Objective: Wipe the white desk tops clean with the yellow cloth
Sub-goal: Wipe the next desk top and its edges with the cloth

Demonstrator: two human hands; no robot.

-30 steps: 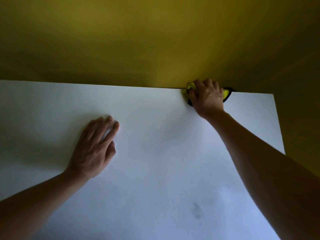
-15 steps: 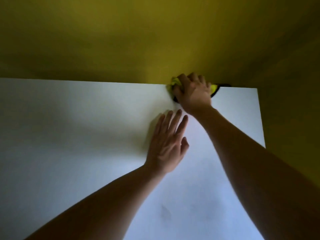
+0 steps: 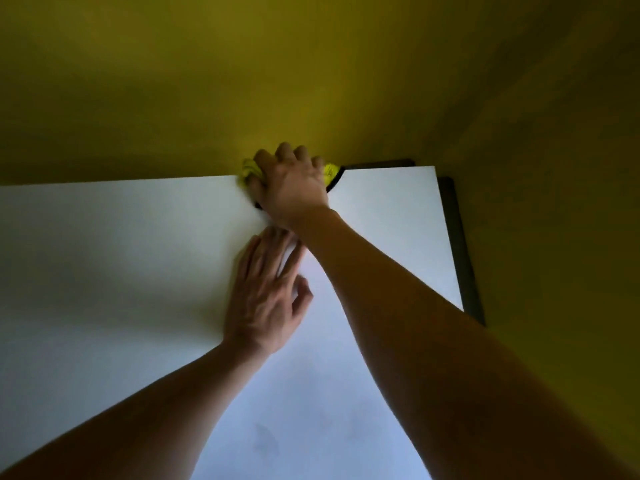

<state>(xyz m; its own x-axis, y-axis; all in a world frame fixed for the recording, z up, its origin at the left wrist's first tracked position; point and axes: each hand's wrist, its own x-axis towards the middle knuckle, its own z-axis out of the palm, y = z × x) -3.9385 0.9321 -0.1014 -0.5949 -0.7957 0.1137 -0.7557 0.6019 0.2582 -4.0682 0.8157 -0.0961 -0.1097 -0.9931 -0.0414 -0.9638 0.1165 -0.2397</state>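
Right hand [image 3: 294,183] grips the bunched yellow cloth [image 3: 247,169] over the cable notch [image 3: 334,181] at the tabletop [image 3: 121,254] far edge, left hand [image 3: 265,299] flat, fingers together, just short of it; risk: cloth snagging or dropping through the notch.

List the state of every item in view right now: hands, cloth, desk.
right hand: curled over the yellow cloth at the desk's far edge
left hand: flat on the desk, fingers straight, holding nothing
yellow cloth: bunched, mostly hidden under the right hand
white desk top: faint dark smudge near the front
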